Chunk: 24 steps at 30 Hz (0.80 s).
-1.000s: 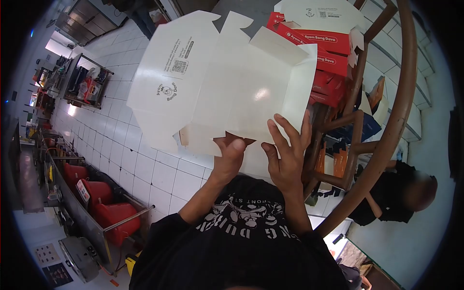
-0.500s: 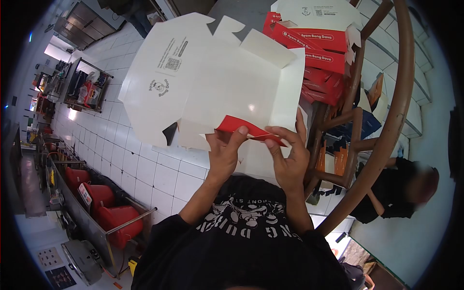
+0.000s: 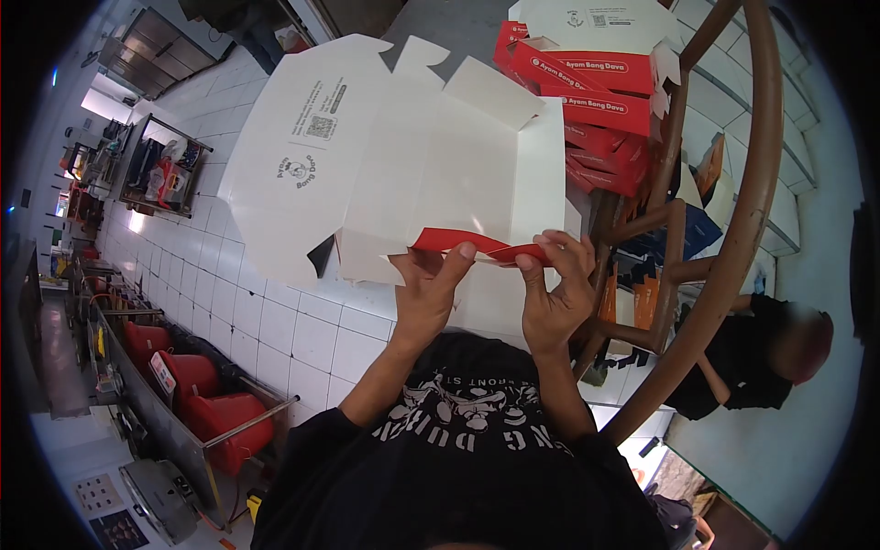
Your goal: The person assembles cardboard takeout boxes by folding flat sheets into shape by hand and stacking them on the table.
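Note:
A partly folded cardboard food box (image 3: 412,174) spreads out in front of me, white inside, with a printed logo and QR code on its wide left panel. Red outer faces show along the near edge, where two flaps overlap. My left hand (image 3: 429,289) pinches one red flap between thumb and fingers. On the other red flap, my right hand (image 3: 559,289) has its thumb and fingers closed. The far-right side wall stands partly raised, and its corner tab is bent up. Some fingertips are hidden behind the cardboard.
Red folded boxes (image 3: 596,110) lie piled at the upper right. Beside me runs a brown metal railing (image 3: 765,183). A person (image 3: 752,357) in dark clothes is beyond it. At left are a wheeled cart (image 3: 165,165) and red containers (image 3: 225,426) on a metal counter.
My right hand has shifted slightly right, its fingers curled closer on the red flap. The box has moved a little left and the right-hand flap lies flatter.

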Each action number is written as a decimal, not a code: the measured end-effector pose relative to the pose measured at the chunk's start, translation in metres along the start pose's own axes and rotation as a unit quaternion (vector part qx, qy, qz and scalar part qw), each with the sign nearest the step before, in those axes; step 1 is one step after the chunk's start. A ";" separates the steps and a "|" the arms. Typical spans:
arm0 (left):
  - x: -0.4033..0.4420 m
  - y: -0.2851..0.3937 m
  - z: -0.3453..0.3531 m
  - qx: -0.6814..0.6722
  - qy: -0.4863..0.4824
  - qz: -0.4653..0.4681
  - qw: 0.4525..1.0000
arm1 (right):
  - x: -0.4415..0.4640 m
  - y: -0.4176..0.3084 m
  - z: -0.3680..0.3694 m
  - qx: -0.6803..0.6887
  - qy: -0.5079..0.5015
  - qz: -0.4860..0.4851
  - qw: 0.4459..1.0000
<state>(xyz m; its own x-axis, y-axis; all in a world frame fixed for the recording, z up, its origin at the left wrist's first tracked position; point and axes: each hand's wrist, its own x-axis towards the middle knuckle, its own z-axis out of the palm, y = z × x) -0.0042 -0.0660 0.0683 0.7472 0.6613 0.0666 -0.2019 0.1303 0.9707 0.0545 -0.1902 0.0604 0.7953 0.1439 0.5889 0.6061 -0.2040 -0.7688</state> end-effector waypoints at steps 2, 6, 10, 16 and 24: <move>-0.001 0.000 0.001 0.007 -0.008 -0.007 1.000 | -0.005 0.002 0.005 0.042 0.050 0.043 0.997; -0.002 0.006 0.004 -0.015 -0.009 -0.019 1.000 | -0.007 0.002 0.007 0.034 0.074 0.055 0.995; -0.001 0.011 0.003 -0.006 -0.023 -0.039 0.999 | 0.002 0.008 -0.001 0.029 -0.009 0.002 1.000; -0.002 0.008 0.008 -0.004 -0.052 -0.036 0.998 | 0.001 0.014 -0.001 0.110 -0.070 0.010 0.991; -0.002 0.007 0.005 -0.004 -0.019 -0.054 0.998 | -0.009 0.014 0.006 0.268 -0.051 0.164 0.948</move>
<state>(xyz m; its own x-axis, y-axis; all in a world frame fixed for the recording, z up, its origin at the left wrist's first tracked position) -0.0039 -0.0703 0.0756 0.7877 0.6154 -0.0290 -0.1242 0.2047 0.9709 0.0560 -0.1887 0.0427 0.9221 0.2567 0.2895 0.2214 0.2636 -0.9389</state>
